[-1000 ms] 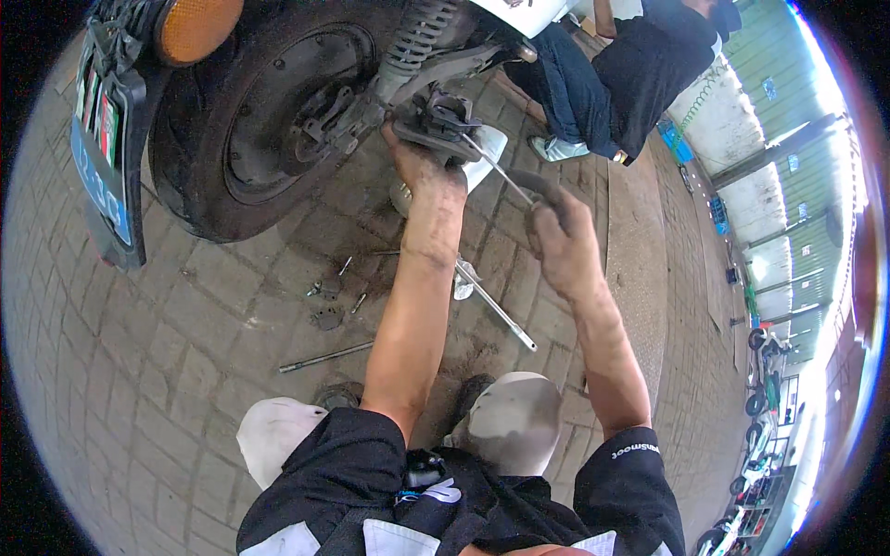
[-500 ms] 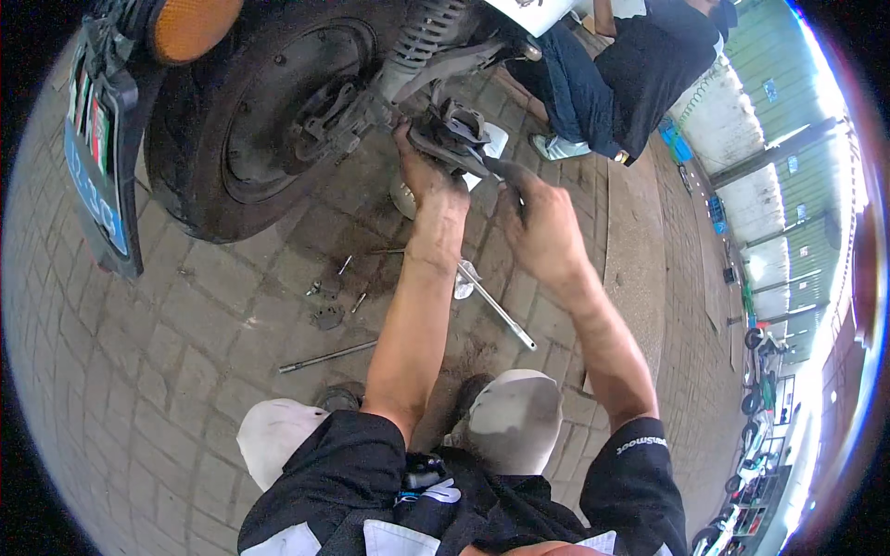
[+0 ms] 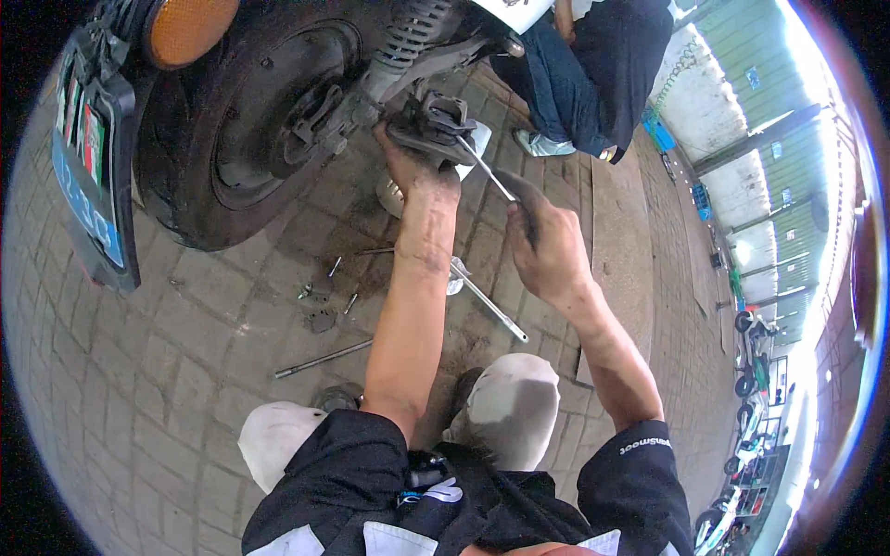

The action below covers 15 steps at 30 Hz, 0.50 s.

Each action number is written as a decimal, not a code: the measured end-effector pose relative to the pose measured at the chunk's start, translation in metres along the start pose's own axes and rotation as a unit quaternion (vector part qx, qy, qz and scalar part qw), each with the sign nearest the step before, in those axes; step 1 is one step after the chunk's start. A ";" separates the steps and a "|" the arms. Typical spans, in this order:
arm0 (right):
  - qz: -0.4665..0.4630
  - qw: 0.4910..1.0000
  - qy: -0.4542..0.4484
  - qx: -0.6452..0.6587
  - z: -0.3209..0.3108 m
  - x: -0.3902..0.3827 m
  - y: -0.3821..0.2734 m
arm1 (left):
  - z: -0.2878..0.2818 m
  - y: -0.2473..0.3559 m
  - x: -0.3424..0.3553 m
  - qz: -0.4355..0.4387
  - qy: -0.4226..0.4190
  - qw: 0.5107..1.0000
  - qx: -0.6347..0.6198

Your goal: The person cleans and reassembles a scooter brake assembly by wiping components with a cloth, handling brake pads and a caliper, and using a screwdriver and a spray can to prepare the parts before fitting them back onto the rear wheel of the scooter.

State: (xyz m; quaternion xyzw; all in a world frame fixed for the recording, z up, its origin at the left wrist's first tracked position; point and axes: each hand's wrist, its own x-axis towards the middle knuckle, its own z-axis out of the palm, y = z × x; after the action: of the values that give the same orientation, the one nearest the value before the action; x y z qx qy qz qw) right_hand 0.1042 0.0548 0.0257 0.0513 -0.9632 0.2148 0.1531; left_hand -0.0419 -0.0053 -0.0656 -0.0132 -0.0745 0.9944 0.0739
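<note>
My left hand (image 3: 414, 171) grips a dark metal brake part (image 3: 434, 125) beside the rear wheel (image 3: 248, 120) of a scooter. My right hand (image 3: 547, 246) is closed around the dark handle of a screwdriver (image 3: 489, 173). Its thin shaft runs up and left, and the tip reaches the brake part. Both forearms stretch forward from my crouched body. A spring shock absorber (image 3: 399, 42) hangs above the left hand.
On the brick paving lie a long metal rod (image 3: 322, 359), a socket wrench (image 3: 489, 304), several small bolts and nuts (image 3: 320, 296) and a round metal cup (image 3: 394, 196). Another person (image 3: 593, 69) crouches at the far side. A rear plate and orange reflector (image 3: 185, 26) are at left.
My right hand has swung the screwdriver in from the right, so its tip now meets the part. My left hand has kept its grip on the brake part.
</note>
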 end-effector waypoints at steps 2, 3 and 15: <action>0.010 1.000 -0.016 -0.019 -0.008 0.002 -0.002 | 0.006 0.000 -0.004 0.005 0.050 0.999 0.000; 0.017 0.999 -0.031 -0.035 -0.011 0.004 -0.003 | 0.006 0.001 -0.005 0.003 0.052 0.999 -0.001; 0.039 0.997 0.003 0.061 -0.021 0.008 0.014 | -0.005 0.018 -0.005 -0.063 -0.004 0.997 -0.051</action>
State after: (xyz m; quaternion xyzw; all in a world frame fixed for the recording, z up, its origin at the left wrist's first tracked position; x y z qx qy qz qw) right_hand 0.1003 0.0767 0.0409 0.0220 -0.9491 0.2795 0.1437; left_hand -0.0398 -0.0229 -0.0734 -0.0080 -0.1261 0.9827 0.1356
